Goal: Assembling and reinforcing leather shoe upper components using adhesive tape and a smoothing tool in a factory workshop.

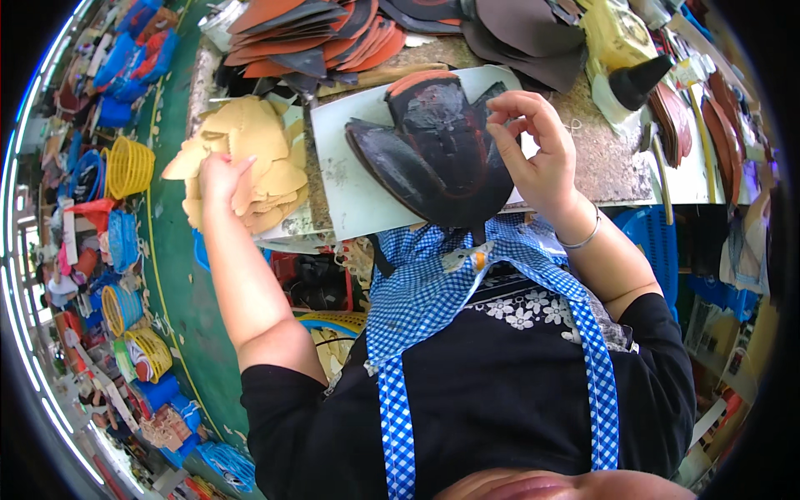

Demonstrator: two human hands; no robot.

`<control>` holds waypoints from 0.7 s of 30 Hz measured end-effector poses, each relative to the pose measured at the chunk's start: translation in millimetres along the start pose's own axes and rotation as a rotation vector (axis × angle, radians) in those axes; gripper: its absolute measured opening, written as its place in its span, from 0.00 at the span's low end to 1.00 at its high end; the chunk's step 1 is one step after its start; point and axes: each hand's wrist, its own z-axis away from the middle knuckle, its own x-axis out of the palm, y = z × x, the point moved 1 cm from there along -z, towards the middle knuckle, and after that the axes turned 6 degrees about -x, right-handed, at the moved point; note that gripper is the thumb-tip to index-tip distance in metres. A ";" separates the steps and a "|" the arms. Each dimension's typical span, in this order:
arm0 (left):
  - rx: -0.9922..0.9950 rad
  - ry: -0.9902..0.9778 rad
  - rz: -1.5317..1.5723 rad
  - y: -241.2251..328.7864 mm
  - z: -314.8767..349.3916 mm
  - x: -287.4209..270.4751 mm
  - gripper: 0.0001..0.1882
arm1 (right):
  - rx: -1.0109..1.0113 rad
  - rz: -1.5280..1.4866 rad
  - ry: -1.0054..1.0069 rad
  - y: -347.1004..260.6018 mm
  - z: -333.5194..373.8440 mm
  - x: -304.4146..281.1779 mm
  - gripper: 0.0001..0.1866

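At the left, my left hand [220, 177] reaches into a loose pile of thin beige cut pieces [246, 125]. Its thumb lies on one piece and its fingers are closed there, partly hidden. My right hand [537, 142] is raised at the right side of a black leather shoe upper [442, 137]. Its fingers are curled, thumb and forefinger apart, with nothing visible between them. The upper lies spread on a white board [333, 196]; it has reddish-brown edges, side flaps and a patchy, shiny surface.
Stacks of orange-red and black cut pieces [321, 37] and dark brown ones [521, 42] lie at the back of the worktable [612, 171]. A yellowish container with a black cone nozzle [637, 82] stands at the back right. Left of the green floor [187, 292] are baskets [129, 167].
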 end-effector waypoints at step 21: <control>-0.238 -0.355 1.129 62.3 59.5 -21.6 0.14 | -0.596 0.050 -0.423 -37.8 -23.7 61.5 0.22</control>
